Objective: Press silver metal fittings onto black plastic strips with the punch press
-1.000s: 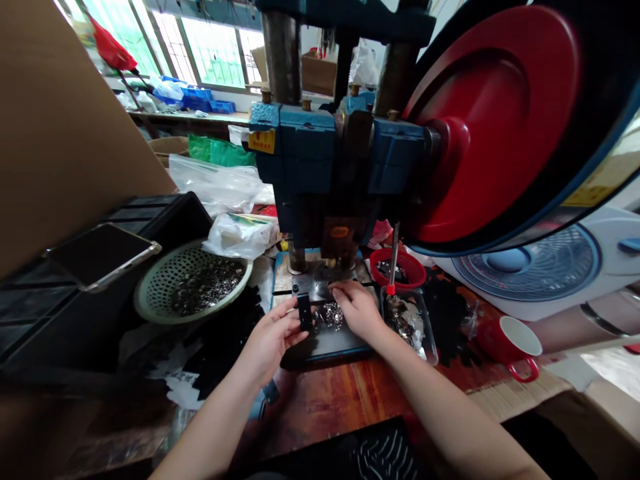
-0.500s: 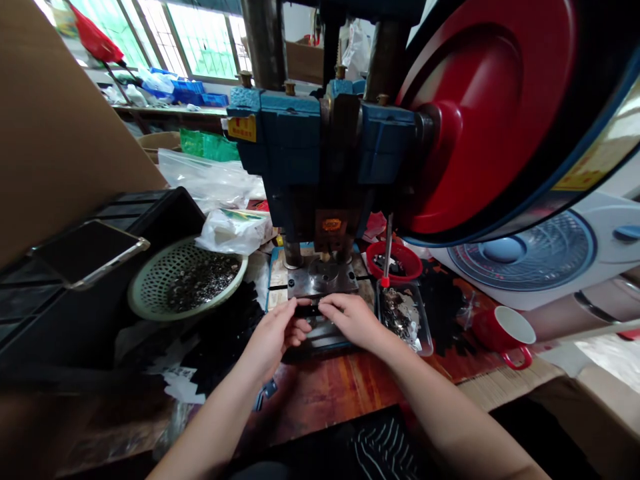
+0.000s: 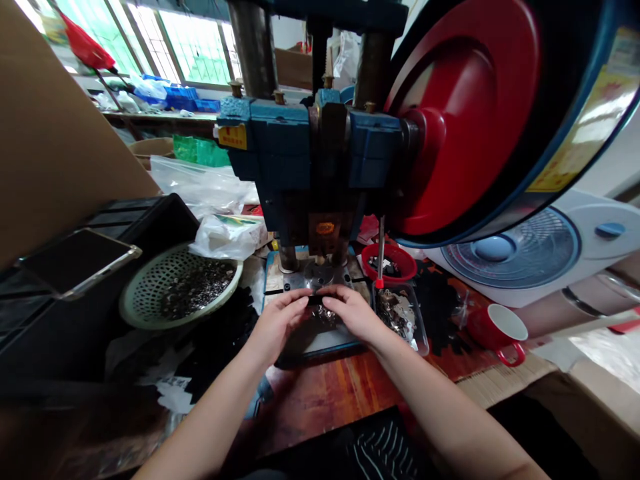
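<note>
My left hand (image 3: 279,323) and my right hand (image 3: 354,315) meet in front of the press's metal die (image 3: 325,272). Between their thumbs and fingertips they pinch the two ends of a small black strip (image 3: 315,301); its exact kind is too small to tell. Just beneath the strip, small shiny metal bits (image 3: 326,315) lie on the press bed (image 3: 320,341). Above the die hangs the ram (image 3: 324,230) of the blue press (image 3: 280,143). Fingers partly cover the strip's ends and the die's front edge.
To the left stand a pale green basket (image 3: 131,303) of small dark parts and a phone (image 3: 80,261). At right are a red bowl (image 3: 414,270), a clear tray (image 3: 425,337) of metal pieces, a red mug (image 3: 493,330), a fan (image 3: 510,250) and the red flywheel (image 3: 465,113).
My left fingers have uncurled and now lie along the black strip, level with my right fingers. Shiny bits show below the hands. The whole view has shifted slightly.
</note>
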A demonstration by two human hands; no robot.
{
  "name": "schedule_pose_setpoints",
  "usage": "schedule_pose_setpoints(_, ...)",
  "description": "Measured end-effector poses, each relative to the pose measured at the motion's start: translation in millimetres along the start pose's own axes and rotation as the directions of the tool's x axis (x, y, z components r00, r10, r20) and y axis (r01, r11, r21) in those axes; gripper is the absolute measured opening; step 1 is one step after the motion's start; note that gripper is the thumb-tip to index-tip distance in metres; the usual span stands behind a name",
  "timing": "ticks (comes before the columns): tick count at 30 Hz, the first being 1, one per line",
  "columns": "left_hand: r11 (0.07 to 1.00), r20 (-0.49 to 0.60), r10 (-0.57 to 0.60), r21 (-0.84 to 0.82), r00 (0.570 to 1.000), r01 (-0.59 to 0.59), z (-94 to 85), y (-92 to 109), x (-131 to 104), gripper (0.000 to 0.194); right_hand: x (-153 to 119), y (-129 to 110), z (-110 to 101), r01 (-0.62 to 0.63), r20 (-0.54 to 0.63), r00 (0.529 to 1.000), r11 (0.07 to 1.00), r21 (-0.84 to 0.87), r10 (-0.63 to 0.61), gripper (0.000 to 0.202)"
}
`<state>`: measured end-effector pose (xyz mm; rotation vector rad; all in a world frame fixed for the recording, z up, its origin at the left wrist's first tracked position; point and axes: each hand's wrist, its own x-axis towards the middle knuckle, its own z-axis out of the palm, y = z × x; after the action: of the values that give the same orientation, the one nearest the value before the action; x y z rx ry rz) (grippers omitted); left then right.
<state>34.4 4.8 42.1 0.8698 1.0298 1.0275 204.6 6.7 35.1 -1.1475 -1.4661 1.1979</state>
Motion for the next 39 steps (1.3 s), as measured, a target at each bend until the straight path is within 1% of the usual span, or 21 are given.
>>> schedule_pose_setpoints(2, 0.971, -0.047, 0.139, 0.204, 0.989, -0.126, 1.1, 2, 17, 0.028, 9, 6, -2, 0.068, -0.074, 0.994, 0.986, -0.155, -0.081, 0.027)
schedule_pose_setpoints(3, 0.927, -0.061, 0.219, 0.323, 0.974, -0.188, 2.0, 4, 25, 0.025, 15, 9, -3, 0.097, -0.113, 0.985, 0.967, -0.235, -0.126, 0.027)
schedule_pose_setpoints(5, 0.79, -0.041, 0.368, 0.54, 0.929, -0.289, 4.5, 6, 42, 0.021, 27, 14, -5, 0.152, -0.167, 0.958, 0.91, -0.387, -0.232, 0.023)
schedule_pose_setpoints(7, 0.662, 0.002, 0.462, 0.664, 0.887, -0.346, 7.1, 9, 56, 0.018, 40, 18, -7, 0.186, -0.18, 0.931, 0.836, -0.516, -0.318, 0.018)
schedule_pose_setpoints(9, 0.598, 0.021, 0.507, 0.712, 0.862, -0.369, 8.6, 9, 67, 0.016, 52, 21, -8, 0.161, -0.2, 0.921, 0.792, -0.589, -0.336, 0.016)
schedule_pose_setpoints(11, 0.587, 0.017, 0.518, 0.721, 0.855, -0.369, 8.7, 9, 76, 0.016, 62, 24, -9, 0.122, -0.228, 0.919, 0.78, -0.614, -0.322, 0.014)
schedule_pose_setpoints(13, 0.582, 0.011, 0.517, 0.728, 0.856, -0.361, 7.7, 6, 84, 0.016, 69, 27, -11, 0.113, -0.241, 0.919, 0.794, -0.598, -0.312, 0.014)
schedule_pose_setpoints(15, 0.59, 0.014, 0.497, 0.727, 0.867, -0.35, 6.4, 4, 90, 0.016, 73, 31, -13, 0.122, -0.233, 0.928, 0.828, -0.547, -0.291, 0.014)
schedule_pose_setpoints(18, 0.625, 0.033, 0.443, 0.704, 0.896, -0.335, 5.9, 2, 95, 0.017, 78, 38, -15, 0.109, -0.232, 0.942, 0.876, -0.47, -0.242, 0.016)
schedule_pose_setpoints(21, 0.668, 0.041, 0.399, 0.671, 0.916, -0.321, 7.7, 2, 97, 0.022, 81, 42, -15, 0.087, -0.238, 0.948, 0.889, -0.449, -0.213, 0.016)
schedule_pose_setpoints(25, 0.689, 0.046, 0.386, 0.649, 0.921, -0.321, 11.2, 1, 99, 0.024, 85, 42, -13, 0.083, -0.236, 0.95, 0.894, -0.439, -0.205, 0.016)
schedule_pose_setpoints(27, 0.685, 0.051, 0.394, 0.649, 0.918, -0.331, 11.3, 2, 99, 0.025, 84, 42, -14, 0.084, -0.242, 0.948, 0.897, -0.435, -0.206, 0.017)
schedule_pose_setpoints(29, 0.677, 0.04, 0.413, 0.654, 0.91, -0.336, 7.1, 4, 95, 0.027, 78, 42, -16, 0.073, -0.272, 0.94, 0.9, -0.429, -0.206, 0.02)
schedule_pose_setpoints(31, 0.67, -0.005, 0.444, 0.666, 0.896, -0.328, -3.3, 7, 86, 0.033, 65, 40, -21, 0.069, -0.312, 0.926, 0.906, -0.418, -0.214, 0.024)
schedule_pose_setpoints(33, 0.648, -0.051, 0.475, 0.696, 0.878, -0.31, -19.1, 8, 70, 0.035, 45, 36, -27, 0.082, -0.306, 0.926, 0.907, -0.414, -0.223, 0.023)
schedule_pose_setpoints(34, 0.602, -0.05, 0.494, 0.74, 0.868, -0.3, -27.8, 8, 61, 0.031, 33, 34, -30, 0.092, -0.272, 0.936, 0.901, -0.425, -0.224, 0.021)
schedule_pose_setpoints(37, 0.491, 0.009, 0.454, 0.832, 0.891, -0.259, -49.1, -1, 31, 0.022, -3, 27, -38, 0.082, -0.132, 0.974, 0.831, -0.55, -0.183, 0.018)
schedule_pose_setpoints(39, 0.455, 0.05, 0.411, 0.854, 0.91, -0.252, -54.8, -9, 15, 0.018, -22, 27, -41, 0.075, -0.075, 0.984, 0.758, -0.648, -0.161, 0.019)
